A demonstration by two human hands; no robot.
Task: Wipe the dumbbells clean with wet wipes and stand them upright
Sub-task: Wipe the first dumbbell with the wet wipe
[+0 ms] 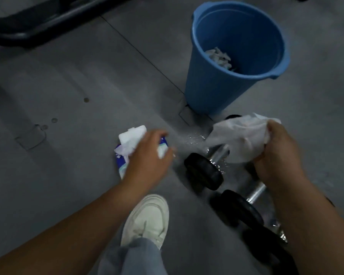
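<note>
Black-headed dumbbells with chrome handles lie on their sides on the grey floor: one (204,171) in front of the bucket, another (240,207) nearer me, a third partly hidden under my right forearm. My right hand (278,153) grips a white wet wipe (240,135) just above the first dumbbell's handle. My left hand (147,155) hovers over the blue and white wet wipes pack (121,163), fingers loosely spread; the pack's lid stands open with a wipe sticking out. The view is blurred.
A blue plastic bucket (213,84) with used wipes inside stands behind the dumbbells. Wet specks glisten on the floor (193,138) between the pack and the dumbbells. My white shoe (147,219) is below the pack. A black machine frame (28,30) runs along the top left.
</note>
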